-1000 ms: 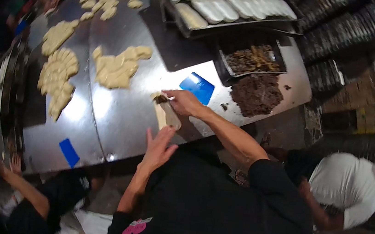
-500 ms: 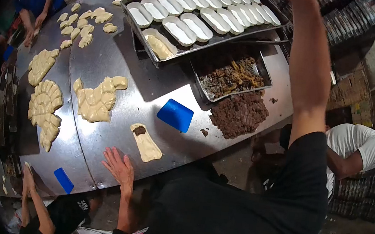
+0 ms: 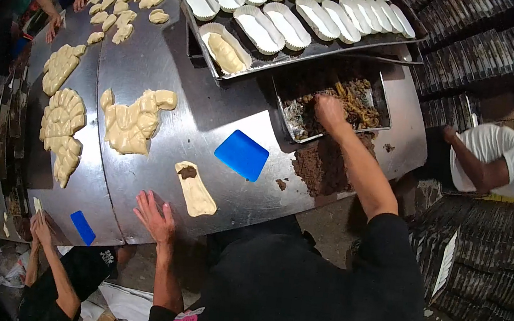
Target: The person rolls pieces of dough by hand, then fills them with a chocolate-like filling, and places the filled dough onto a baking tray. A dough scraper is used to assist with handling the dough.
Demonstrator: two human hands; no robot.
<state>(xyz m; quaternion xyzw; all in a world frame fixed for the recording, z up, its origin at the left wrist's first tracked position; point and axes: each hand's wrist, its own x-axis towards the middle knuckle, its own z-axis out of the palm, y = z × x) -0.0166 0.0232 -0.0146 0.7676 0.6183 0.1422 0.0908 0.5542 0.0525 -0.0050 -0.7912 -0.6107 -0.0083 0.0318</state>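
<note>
Shiny grey metal makes up the big table (image 3: 133, 192), and my left hand (image 3: 156, 219) is by its near edge, palm down, with the fingers spread apart. My right hand (image 3: 331, 113) is reaching into the metal pan (image 3: 387, 100) of brown and yellow crumbly bits. Its fingers are curled in close together, but I cannot tell if they pinch any bits.

Just beside my left hand, not touching it, is the long flat strip of pale yellow dough (image 3: 199, 198). It lies flat on the table, and the small dark brown dab (image 3: 188, 172) sits on its far end. Between the strip and the dark brown crumbly heap (image 3: 316, 172) lies the blue flat square scraper (image 3: 242, 154). The heap is on the table at the near side of the pan, partly under my right arm.

To the left, past my left hand, I see the big pale yellow dough lump (image 3: 129, 122). Farther back is the big black tray (image 3: 293, 62) with rows of long white paper cups (image 3: 259, 29). One cup at its near left corner has yellow dough (image 3: 225, 52) in it. At the far left, a co-worker's hands (image 3: 40, 229) are close together near the table edge.
</note>
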